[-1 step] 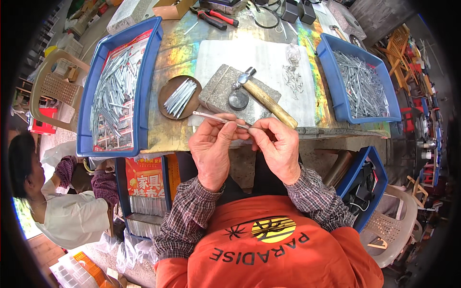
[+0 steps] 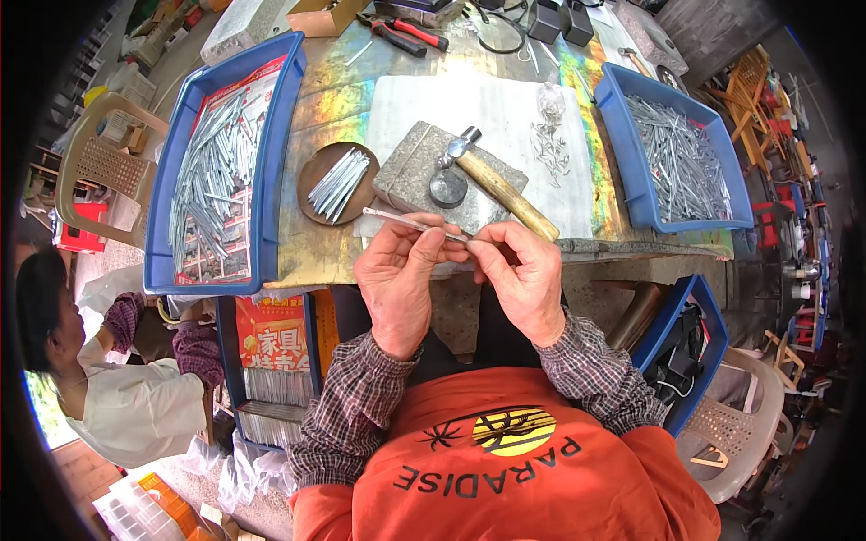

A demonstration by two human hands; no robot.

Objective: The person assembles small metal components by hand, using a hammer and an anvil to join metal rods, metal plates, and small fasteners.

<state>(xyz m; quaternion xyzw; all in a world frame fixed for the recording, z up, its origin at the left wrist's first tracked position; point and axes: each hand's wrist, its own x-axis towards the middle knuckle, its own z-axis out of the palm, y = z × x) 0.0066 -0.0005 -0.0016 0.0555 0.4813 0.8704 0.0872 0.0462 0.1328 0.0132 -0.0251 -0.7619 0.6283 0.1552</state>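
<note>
My left hand (image 2: pixel 400 284) and my right hand (image 2: pixel 520 279) come together at the table's near edge. Between them they pinch a thin silvery metal strip (image 2: pixel 388 216), whose free end sticks out to the left; fingers cover much of the rest. Just beyond is a grey stone block (image 2: pixel 410 171), with a wooden-handled hammer (image 2: pixel 505 192) lying across it. A small round dark metal piece (image 2: pixel 448 187) sits on the block beside the hammer head. Left of the block, a round brown dish (image 2: pixel 311 171) carries a bundle of similar silvery strips (image 2: pixel 339 185).
Blue trays heaped with metal strips stand at left (image 2: pixel 280 162) and right (image 2: pixel 642 194). Small metal bits (image 2: pixel 548 149) lie on the white sheet (image 2: pixel 406 99). Red-handled pliers (image 2: pixel 397 34) are at the back. Another person (image 2: pixel 135 397) sits at left. A blue crate (image 2: pixel 708 361) stands lower right.
</note>
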